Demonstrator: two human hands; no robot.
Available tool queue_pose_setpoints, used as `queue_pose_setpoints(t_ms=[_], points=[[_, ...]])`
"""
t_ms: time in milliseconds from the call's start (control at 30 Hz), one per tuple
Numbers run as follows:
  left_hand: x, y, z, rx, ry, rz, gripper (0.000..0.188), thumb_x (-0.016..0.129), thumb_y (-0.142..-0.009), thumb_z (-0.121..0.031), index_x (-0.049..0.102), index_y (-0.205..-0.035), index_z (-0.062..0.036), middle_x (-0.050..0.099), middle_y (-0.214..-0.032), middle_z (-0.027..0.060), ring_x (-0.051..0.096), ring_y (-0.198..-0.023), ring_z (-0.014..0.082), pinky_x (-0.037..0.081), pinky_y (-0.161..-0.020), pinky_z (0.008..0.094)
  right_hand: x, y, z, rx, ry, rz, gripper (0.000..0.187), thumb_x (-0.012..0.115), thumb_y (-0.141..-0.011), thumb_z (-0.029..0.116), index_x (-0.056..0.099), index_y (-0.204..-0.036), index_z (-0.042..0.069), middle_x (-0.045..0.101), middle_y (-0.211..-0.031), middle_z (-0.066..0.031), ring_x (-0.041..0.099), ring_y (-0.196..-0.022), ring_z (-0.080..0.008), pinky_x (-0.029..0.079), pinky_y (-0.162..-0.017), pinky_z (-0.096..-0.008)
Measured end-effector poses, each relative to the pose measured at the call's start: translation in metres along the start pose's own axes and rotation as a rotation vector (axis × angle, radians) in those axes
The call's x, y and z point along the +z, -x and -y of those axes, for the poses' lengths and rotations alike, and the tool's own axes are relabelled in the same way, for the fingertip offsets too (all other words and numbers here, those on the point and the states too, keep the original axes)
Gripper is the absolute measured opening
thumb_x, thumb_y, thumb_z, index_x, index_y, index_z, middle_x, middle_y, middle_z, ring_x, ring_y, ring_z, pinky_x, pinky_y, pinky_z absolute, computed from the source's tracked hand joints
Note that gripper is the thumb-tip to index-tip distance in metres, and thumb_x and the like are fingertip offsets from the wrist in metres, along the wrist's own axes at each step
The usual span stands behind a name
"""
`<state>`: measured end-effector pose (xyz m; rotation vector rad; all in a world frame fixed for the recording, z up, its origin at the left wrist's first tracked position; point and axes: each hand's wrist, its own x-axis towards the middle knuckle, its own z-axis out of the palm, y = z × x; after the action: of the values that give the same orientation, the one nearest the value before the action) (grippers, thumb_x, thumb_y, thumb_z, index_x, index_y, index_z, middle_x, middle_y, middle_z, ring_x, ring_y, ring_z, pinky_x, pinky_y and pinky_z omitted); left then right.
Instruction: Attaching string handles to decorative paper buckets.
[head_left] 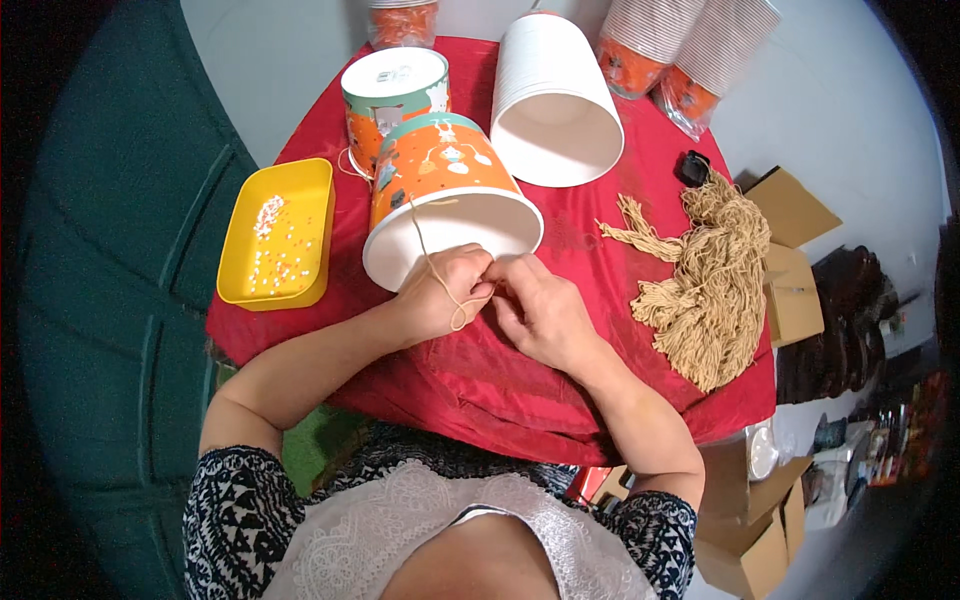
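An orange paper bucket (445, 165) with a green band and printed figures lies tilted, its white open mouth toward me. A tan cord (418, 230) comes from its side, crosses my left hand (440, 290) and hangs in a loop below it. My left hand is closed on the cord in front of the bucket's rim. Against it, my right hand (545, 310) pinches the cord with thumb and finger. The fingertips meet and partly hide the cord's end. Behind stands a similar bucket (395, 85), upside down, with cord at its lower edge.
A yellow tray (325, 235) with small white and orange pieces sits at left. A stack of white buckets (550, 90) lies at the back, a bundle of tan cords (715, 290) at right. Wrapped bucket stacks (635, 60) and a black object (692, 168) edge the red-covered table (480, 390).
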<state>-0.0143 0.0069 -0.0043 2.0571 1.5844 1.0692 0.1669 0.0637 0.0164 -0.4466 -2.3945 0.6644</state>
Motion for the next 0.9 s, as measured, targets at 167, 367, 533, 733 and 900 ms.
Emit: queue_pose_setpoints(t_ms=[167,367,533,733,900], points=[[-0.004,0.001,0.001,0.023,0.038,0.036,0.010,0.063,-0.081,-0.005,0.054,-0.085,-0.0004,0.057,-0.080,0.0167,0.059,-0.076,0.0370,0.047,-0.068,0.0433,0.008,-0.001,-0.009,-0.117,-0.016,-0.005,0.017,0.062,-0.083,0.002,0.057,-0.099,0.003,0.053,-0.098,-0.0142,0.060,-0.086,-0.0341,0.053,-0.070,-0.0418],[-0.001,0.001,0.005,0.003,0.101,0.029,0.010,0.064,-0.083,-0.005,0.055,-0.085,-0.0013,0.057,-0.077,0.0148,0.060,-0.070,0.0288,0.047,-0.063,0.0384,0.010,-0.002,-0.020,-0.196,-0.240,-0.071,0.012,0.062,-0.084,0.000,0.054,-0.093,0.001,0.053,-0.096,-0.0141,0.058,-0.084,-0.0340,0.051,-0.070,-0.0399],[-0.013,-0.002,0.001,-0.153,0.271,0.043,0.009,0.060,-0.087,-0.005,0.053,-0.082,-0.0039,0.052,-0.066,0.0030,0.053,-0.060,0.0109,0.043,-0.051,0.0289,0.000,0.002,-0.022,0.015,-0.440,0.059,0.008,0.059,-0.089,0.001,0.052,-0.090,0.002,0.058,-0.079,-0.0121,0.059,-0.074,-0.0264,0.049,-0.068,-0.0352],[-0.018,-0.006,-0.004,-0.424,0.344,0.087,0.009,0.060,-0.089,-0.007,0.055,-0.083,-0.0025,0.057,-0.066,0.0024,0.052,-0.056,0.0079,0.041,-0.047,0.0243,0.005,0.003,-0.022,-0.151,-0.270,0.085,0.008,0.059,-0.085,0.007,0.057,-0.090,0.001,0.060,-0.081,-0.0189,0.063,-0.077,-0.0386,0.050,-0.066,-0.0450],[-0.011,-0.005,-0.005,-0.401,0.355,0.040,0.011,0.062,-0.089,-0.007,0.056,-0.081,-0.0013,0.058,-0.065,0.0028,0.052,-0.055,0.0068,0.041,-0.046,0.0218,0.004,0.005,-0.015,-0.138,-0.213,-0.127,0.013,0.060,-0.078,0.009,0.060,-0.067,0.001,0.060,-0.073,-0.0183,0.062,-0.066,-0.0381,0.050,-0.058,-0.0458]])
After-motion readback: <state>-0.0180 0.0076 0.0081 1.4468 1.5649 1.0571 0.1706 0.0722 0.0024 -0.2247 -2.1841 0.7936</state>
